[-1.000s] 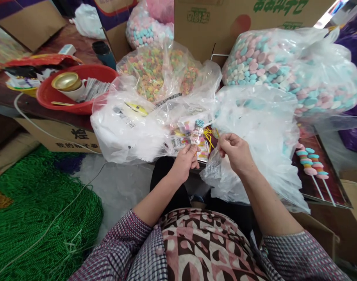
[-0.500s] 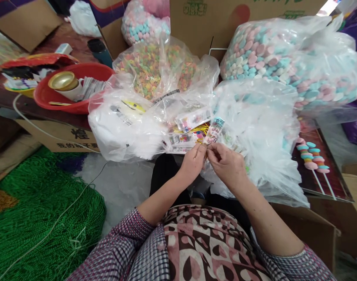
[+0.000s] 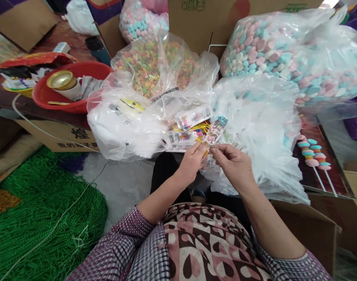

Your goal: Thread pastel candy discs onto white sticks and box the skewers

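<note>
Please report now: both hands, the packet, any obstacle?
Left hand: pinching printed packet at lower end. Right hand: pinched close beside, hold unclear. Crumpled plastic bag close at right; packet's upper part uncovered.

Rightward along the tabletop's (image 3: 327, 150) near edge: basin (image 3: 41, 99) with bowl (image 3: 60, 80) inside, plastic bag (image 3: 122, 128), packets (image 3: 181, 138), plastic heap (image 3: 260, 117), two marshmallow skewers (image 3: 308, 154) at the near right corner. At the packets' right end, wrapped candy (image 3: 217, 128). Behind plastic bag, candy sack (image 3: 147, 64); behind plastic heap, marshmallow sack (image 3: 260, 47).

The packet (image 3: 217, 128) at the desk's (image 3: 340, 168) front edge looks like glossy plastic, the gold ties (image 3: 202, 126) like shiny foil. The red basin (image 3: 58, 108) is smooth plastic, the bag (image 3: 260, 117) crinkled film, the box (image 3: 196, 29) matt cardboard; 2 candy skewers (image 3: 308, 153) by the right edge look matt.
</note>
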Motion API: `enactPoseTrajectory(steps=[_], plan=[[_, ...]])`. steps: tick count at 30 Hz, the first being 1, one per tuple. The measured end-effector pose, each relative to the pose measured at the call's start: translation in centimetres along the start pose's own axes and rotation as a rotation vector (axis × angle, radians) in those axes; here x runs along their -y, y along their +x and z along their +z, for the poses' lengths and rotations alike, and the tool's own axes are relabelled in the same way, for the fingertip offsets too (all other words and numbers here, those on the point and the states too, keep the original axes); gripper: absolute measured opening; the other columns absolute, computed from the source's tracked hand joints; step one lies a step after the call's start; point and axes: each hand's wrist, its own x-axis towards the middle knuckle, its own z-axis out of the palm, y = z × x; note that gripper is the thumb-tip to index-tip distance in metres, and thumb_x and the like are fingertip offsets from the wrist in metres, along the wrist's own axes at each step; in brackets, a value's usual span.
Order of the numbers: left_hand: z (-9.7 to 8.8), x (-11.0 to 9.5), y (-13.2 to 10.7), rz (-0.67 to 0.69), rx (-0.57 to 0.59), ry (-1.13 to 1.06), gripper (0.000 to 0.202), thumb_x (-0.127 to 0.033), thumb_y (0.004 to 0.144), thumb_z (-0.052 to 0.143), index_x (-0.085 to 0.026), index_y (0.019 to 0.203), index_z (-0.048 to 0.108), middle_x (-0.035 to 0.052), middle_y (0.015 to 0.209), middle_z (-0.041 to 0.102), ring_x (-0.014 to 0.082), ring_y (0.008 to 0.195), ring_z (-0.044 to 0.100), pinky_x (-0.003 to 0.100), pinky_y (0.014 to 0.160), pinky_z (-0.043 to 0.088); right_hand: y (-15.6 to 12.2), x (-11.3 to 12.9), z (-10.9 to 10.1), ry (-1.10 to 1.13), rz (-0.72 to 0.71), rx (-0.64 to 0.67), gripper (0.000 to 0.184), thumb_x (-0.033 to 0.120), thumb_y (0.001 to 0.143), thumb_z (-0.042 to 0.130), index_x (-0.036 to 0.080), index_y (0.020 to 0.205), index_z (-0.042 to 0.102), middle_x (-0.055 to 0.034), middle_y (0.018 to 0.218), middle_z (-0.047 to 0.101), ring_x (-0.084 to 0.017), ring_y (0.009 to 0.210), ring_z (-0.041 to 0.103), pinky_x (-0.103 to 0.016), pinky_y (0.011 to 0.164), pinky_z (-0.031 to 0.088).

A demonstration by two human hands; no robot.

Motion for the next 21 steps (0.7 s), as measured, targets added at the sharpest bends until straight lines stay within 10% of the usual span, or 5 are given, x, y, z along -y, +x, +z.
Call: enactPoseTrajectory(steps=[9, 16, 21], plan=[[0.5, -1.2, -1.3, -0.311, 0.367, -0.136, 0.036, -0.034, 0.093, 0.047, -0.017, 0.063, 0.053, -0.0112, 0.040, 0.019, 0.0046, 0.030, 0.019, 0.019, 0.039, 0.035, -0.6, -1.8, -0.7, 0.259, 0.082, 0.004, 0.033, 0.051, 0.077, 0.073, 0.021, 0.070, 0.061, 0.0039, 0.058, 0.056, -0.012, 0.052, 0.049, -0.025, 0.053, 0.043], [0.7, -1.1, -1.7, -0.476, 0.513, -0.215, 0.041, -0.032, 0.097, 0.040, -0.017, 0.061, 0.051, -0.0107, 0.039, 0.018, 0.0055, 0.029, 0.018, 0.020, 0.038, 0.036, -0.8, -2.6, -1.5, 0.491, 0.056, 0.268, 0.027, 0.049, 0.081, 0.071, 0.025, 0.092, 0.071, -0.0041, 0.100, 0.074, -0.021, 0.101, 0.067, -0.039, 0.095, 0.051], [1.1, -0.4, -1.7, -0.419, 0.515, -0.219, 0.036, -0.042, 0.095, 0.052, -0.017, 0.070, 0.055, -0.0120, 0.042, 0.021, 0.0043, 0.031, 0.018, 0.018, 0.039, 0.035, -1.1, -3.2, -0.8, 0.379, 0.019, -0.036, 0.027, 0.051, 0.080, 0.069, 0.024, 0.082, 0.071, -0.0014, 0.082, 0.072, -0.021, 0.083, 0.068, -0.040, 0.087, 0.053]])
